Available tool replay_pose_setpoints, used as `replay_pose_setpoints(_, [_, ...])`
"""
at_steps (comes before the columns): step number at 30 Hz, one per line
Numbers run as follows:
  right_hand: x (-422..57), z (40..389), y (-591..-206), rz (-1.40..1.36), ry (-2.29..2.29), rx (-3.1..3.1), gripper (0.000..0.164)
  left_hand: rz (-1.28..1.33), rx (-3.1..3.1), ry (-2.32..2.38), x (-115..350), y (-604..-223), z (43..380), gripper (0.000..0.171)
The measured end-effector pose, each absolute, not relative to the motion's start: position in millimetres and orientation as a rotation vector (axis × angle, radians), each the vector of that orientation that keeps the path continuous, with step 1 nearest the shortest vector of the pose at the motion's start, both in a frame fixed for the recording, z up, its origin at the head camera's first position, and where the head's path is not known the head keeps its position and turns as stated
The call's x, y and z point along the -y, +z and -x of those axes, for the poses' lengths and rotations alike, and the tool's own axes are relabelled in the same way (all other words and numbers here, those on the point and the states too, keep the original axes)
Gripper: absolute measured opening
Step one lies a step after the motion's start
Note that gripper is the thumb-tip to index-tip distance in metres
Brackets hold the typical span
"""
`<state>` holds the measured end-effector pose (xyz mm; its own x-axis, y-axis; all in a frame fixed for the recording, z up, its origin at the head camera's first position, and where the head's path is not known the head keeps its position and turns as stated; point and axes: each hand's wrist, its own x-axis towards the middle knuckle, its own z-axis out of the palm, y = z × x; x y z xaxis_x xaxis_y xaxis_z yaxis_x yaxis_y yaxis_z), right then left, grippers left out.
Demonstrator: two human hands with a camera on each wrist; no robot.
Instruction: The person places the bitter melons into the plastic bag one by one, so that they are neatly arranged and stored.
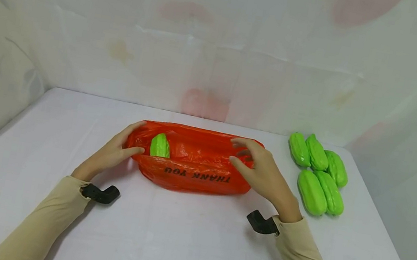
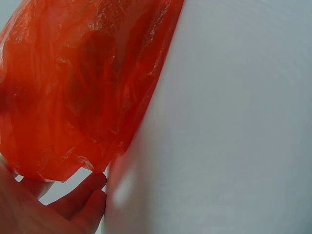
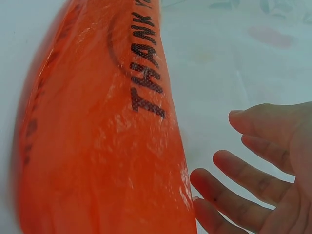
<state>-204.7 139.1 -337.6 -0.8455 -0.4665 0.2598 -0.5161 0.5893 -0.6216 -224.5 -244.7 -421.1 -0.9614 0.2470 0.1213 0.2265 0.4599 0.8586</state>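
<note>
A red plastic bag (image 1: 191, 178) lies with its mouth open toward the back, printed "THANK YOU" upside down on its front. Inside, near the left end, sits a bright green, ridged, oblong vegetable (image 1: 160, 145). My left hand (image 1: 114, 150) is at the bag's left end, fingers loosely bent and fingertips right at its edge; the left wrist view shows them against the red film. Over the right end is my right hand (image 1: 262, 169), its fingers spread and nothing between them. In the right wrist view its fingertips come up close beside the bag's side.
Several more green oblong vegetables (image 1: 312, 192) lie grouped at the right rear of the white table (image 1: 179, 246). A pale, patterned sheet (image 1: 213, 56) hangs behind the table and along both sides. Each wrist carries a black camera mount (image 1: 100, 194).
</note>
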Motion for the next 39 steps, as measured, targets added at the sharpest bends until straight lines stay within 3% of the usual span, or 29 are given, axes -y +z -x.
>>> replay_pose_setpoints(15, [-155, 198, -339, -0.866, 1.071, 2.698, 0.037, -0.437, -2.655, 1.584, 244, -418, 222, 0.075])
replay_pose_setpoints(39, [-197, 191, -336, -0.765, 1.032, 2.662, 0.041, -0.439, -2.649, 1.582, 243, -417, 222, 0.075])
